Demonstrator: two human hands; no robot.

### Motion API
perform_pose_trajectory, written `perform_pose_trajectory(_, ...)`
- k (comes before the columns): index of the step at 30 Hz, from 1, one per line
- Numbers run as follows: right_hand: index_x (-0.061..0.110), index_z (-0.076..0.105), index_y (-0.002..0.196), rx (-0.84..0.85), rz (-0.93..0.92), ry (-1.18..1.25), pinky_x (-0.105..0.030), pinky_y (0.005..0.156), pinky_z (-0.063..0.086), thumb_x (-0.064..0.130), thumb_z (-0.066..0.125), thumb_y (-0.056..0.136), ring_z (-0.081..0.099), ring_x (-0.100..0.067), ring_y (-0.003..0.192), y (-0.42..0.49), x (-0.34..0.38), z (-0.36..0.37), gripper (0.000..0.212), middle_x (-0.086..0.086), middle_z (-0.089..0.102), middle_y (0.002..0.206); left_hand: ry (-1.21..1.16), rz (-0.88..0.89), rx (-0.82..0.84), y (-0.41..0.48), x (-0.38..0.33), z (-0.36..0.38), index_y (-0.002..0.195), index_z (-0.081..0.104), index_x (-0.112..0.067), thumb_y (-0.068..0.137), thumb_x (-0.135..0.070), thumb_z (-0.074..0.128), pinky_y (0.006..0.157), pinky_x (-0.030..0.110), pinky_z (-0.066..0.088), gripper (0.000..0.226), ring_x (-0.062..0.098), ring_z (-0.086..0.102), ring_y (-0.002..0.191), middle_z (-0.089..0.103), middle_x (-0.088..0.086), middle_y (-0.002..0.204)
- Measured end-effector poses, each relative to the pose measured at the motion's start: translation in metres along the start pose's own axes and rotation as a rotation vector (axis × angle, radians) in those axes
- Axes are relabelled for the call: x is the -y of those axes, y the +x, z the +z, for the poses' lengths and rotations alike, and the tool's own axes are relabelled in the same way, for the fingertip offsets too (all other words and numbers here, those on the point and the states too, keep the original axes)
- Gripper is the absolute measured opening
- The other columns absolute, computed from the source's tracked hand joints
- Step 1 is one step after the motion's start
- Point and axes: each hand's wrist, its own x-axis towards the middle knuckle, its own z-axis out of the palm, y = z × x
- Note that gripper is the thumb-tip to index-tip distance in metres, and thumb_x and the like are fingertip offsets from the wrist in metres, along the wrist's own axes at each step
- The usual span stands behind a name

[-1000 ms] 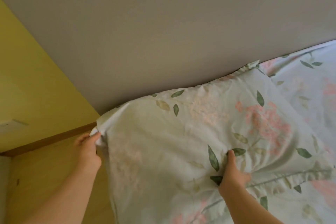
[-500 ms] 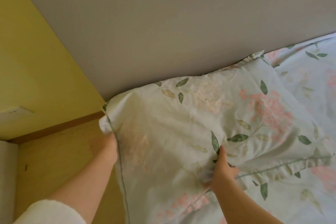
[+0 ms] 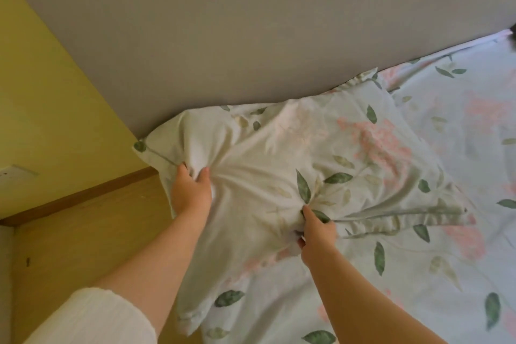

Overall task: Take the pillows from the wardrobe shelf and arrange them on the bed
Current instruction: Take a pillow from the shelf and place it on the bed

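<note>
Fingers (image 3: 183,170) of left hand (image 3: 191,190) clenched into bunched cover of pillow (image 3: 279,153) near its left end. Right hand (image 3: 318,234) pinches a fold at the near long edge. Pillow lies on bed (image 3: 460,260) at the head edge, touching grey panel (image 3: 251,36). Long axis runs along the panel; left end sits at the bed's left head corner.

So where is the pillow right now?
In the head view the pillow lies mid-frame on the bed, against the grey wall by the bed's left edge. The left hand and right hand both grip its cover.
</note>
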Motion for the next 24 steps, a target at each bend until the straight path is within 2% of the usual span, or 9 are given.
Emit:
perform_pose_trajectory(2,0.007,0.045,0.125,0.01,0.031,-0.102,-0.039,0.082,0.049,0.011,0.059,0.087,0.052,-0.023,0.076,-0.003,-0.009,-0.003,0.041,-0.009,0.053,0.091,0.233,-0.006,0.003,-0.005,0.006,-0.001,0.138,0.032,-0.018,0.086,-0.018,0.056,0.1,0.047,0.04,0.057,0.036,0.045,0.124,0.045,0.013,0.139)
perform_pose_trajectory(4,0.006,0.045,0.124,0.032,0.051,-0.199,-0.04,0.091,0.045,0.005,0.056,0.087,0.05,-0.026,0.086,-0.007,-0.017,-0.008,0.039,-0.007,0.049,0.085,0.501,0.034,0.095,-0.014,0.017,-0.002,0.14,0.027,-0.025,0.083,-0.01,0.054,0.104,0.049,0.037,0.064,0.034,0.035,0.131,0.033,0.011,0.145)
perform_pose_trajectory(7,0.005,0.045,0.123,0.068,0.026,-0.248,-0.037,0.088,0.043,0.002,0.054,0.087,0.048,-0.021,0.075,-0.018,-0.018,-0.014,0.037,-0.006,0.047,0.081,0.621,0.115,0.205,-0.034,0.027,-0.003,0.14,0.026,-0.03,0.085,-0.008,0.05,0.106,0.047,0.034,0.064,0.032,0.026,0.136,0.016,0.003,0.153)
perform_pose_trajectory(9,0.004,0.045,0.124,0.071,-0.003,-0.271,-0.036,0.084,0.042,0.005,0.054,0.088,0.047,-0.02,0.075,-0.024,-0.015,-0.018,0.037,-0.01,0.05,0.094,0.604,0.131,0.213,-0.05,0.027,-0.005,0.139,0.029,-0.029,0.086,-0.012,0.05,0.105,0.045,0.035,0.06,0.03,0.024,0.137,0.013,0.001,0.154)
perform_pose_trajectory(12,0.004,0.042,0.13,0.061,-0.059,-0.322,-0.038,0.087,0.045,0.01,0.055,0.088,0.048,-0.026,0.092,-0.037,-0.008,-0.026,0.045,-0.016,0.051,0.12,0.533,0.146,0.216,-0.074,0.016,-0.008,0.138,0.033,-0.023,0.086,-0.018,0.053,0.103,0.044,0.035,0.056,0.03,0.028,0.134,0.021,0.004,0.151)
perform_pose_trajectory(17,0.004,0.037,0.134,0.097,-0.145,-0.308,-0.041,0.093,0.045,0.012,0.055,0.089,0.051,-0.032,0.11,-0.08,-0.002,-0.049,0.05,-0.018,0.048,0.13,0.298,0.145,0.334,-0.127,-0.003,-0.026,0.142,0.025,-0.018,0.085,-0.018,0.054,0.103,0.044,0.04,0.064,0.032,0.042,0.128,0.038,0.01,0.145)
perform_pose_trajectory(19,0.003,0.039,0.133,0.127,-0.164,-0.291,-0.041,0.094,0.044,0.011,0.055,0.089,0.051,-0.032,0.11,-0.105,-0.003,-0.065,0.048,-0.017,0.049,0.127,0.244,0.142,0.386,-0.157,-0.006,-0.04,0.14,0.028,-0.017,0.086,-0.018,0.053,0.099,0.039,0.044,0.06,0.03,0.048,0.123,0.044,0.01,0.141)
perform_pose_trajectory(22,0.0,0.046,0.119,0.176,-0.19,-0.268,-0.038,0.082,0.046,0.01,0.054,0.089,0.049,-0.022,0.08,-0.145,-0.005,-0.098,0.033,-0.013,0.05,0.1,0.215,0.15,0.437,-0.204,-0.009,-0.063,0.132,0.041,-0.015,0.086,-0.017,0.051,0.082,0.029,0.045,0.046,0.028,0.056,0.108,0.052,0.009,0.131)
perform_pose_trajectory(24,0.002,0.048,0.111,0.189,-0.207,-0.27,-0.031,0.067,0.044,0.012,0.054,0.089,0.042,-0.016,0.064,-0.172,-0.007,-0.124,0.024,-0.009,0.047,0.081,0.193,0.163,0.452,-0.237,-0.01,-0.078,0.122,0.049,-0.016,0.086,-0.016,0.05,0.081,0.028,0.043,0.036,0.027,0.057,0.103,0.055,0.007,0.124)
